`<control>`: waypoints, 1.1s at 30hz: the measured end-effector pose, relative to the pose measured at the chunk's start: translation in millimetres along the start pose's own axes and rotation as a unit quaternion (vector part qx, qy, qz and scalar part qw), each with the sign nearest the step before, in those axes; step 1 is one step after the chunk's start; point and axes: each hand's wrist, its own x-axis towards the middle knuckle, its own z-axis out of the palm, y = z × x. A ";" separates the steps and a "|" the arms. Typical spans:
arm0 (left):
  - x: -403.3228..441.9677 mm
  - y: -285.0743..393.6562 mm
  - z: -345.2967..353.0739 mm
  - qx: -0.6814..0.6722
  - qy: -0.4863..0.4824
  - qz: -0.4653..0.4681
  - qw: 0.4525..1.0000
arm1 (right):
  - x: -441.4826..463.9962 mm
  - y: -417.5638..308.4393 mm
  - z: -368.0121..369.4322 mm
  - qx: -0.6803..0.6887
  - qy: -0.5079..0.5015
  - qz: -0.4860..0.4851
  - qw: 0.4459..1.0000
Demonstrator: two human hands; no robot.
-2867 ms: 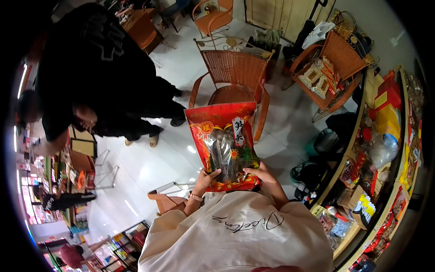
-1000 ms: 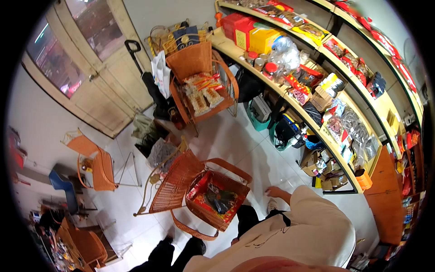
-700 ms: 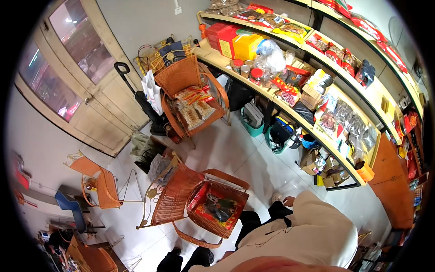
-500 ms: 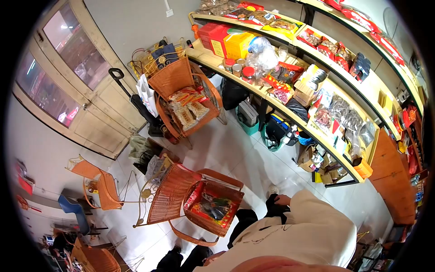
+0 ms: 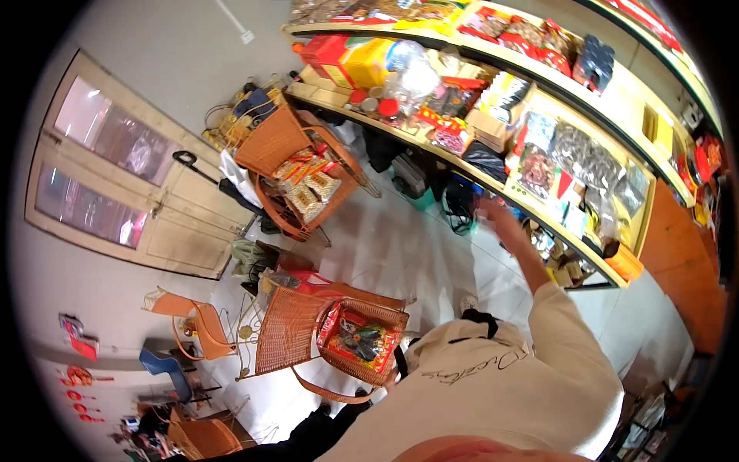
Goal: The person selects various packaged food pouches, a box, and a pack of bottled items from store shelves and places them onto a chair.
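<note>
My right hand (image 5: 493, 209) is stretched out in front of the lower edge of the wooden shelf (image 5: 573, 245), near a bundle of dark bags below it. Its fingers are blurred, and nothing can be made out in them. A small part of my left hand (image 5: 391, 379) shows beside the front edge of the wicker chair (image 5: 289, 333); its fingers are hidden. On that chair's seat lies a red package (image 5: 360, 339) with a clear window and dark contents.
Packets, jars and a yellow box (image 5: 369, 63) fill the shelves. Another wicker chair (image 5: 271, 142) holds bags of pale food (image 5: 309, 194). A double door (image 5: 115, 177) stands at the left. A person's dark-clothed legs (image 5: 312, 435) show at the bottom.
The red package has gone from my hands to the chair seat. My right hand has risen from beside my leg toward the shelf. The view has turned toward the shelves.
</note>
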 end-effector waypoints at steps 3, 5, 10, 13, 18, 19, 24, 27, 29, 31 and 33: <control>1.4 39.6 -3.1 0.020 0.031 0.007 0.999 | -27.4 -182.6 54.3 0.152 -0.056 -0.130 0.978; 2.1 66.3 -4.5 0.031 0.049 0.008 0.998 | -54.7 -261.7 77.2 0.224 -0.137 -0.197 0.945; -7.2 116.8 -10.5 0.051 0.086 0.010 0.995 | -83.9 -327.2 94.0 0.356 -0.403 -0.218 0.814; -10.6 138.2 -15.3 0.045 0.106 0.008 0.993 | -75.9 -317.8 105.1 0.344 -0.463 -0.162 0.800; 6.6 161.0 -36.1 0.026 0.127 0.007 0.992 | -44.9 -293.6 137.4 0.305 -0.503 -0.086 0.804; 13.5 164.7 -41.8 0.022 0.130 0.008 0.991 | -37.5 -290.0 141.5 0.296 -0.506 -0.081 0.806; 28.8 179.5 -81.3 0.005 0.158 0.016 0.987 | 1.4 -254.2 186.7 0.267 -0.514 -0.034 0.814; 29.3 190.6 -103.8 -0.008 0.183 0.022 0.983 | 19.4 -239.2 207.5 0.259 -0.514 -0.007 0.818; 35.2 201.1 -114.5 -0.016 0.195 0.026 0.980 | 30.0 -230.4 214.0 0.253 -0.509 0.003 0.823; 40.9 214.5 -125.7 -0.015 0.206 0.031 0.978 | 42.2 -220.9 215.3 0.250 -0.499 0.004 0.830; 48.9 232.1 -136.3 -0.011 0.217 0.041 0.975 | 55.7 -211.5 213.0 0.248 -0.488 0.003 0.837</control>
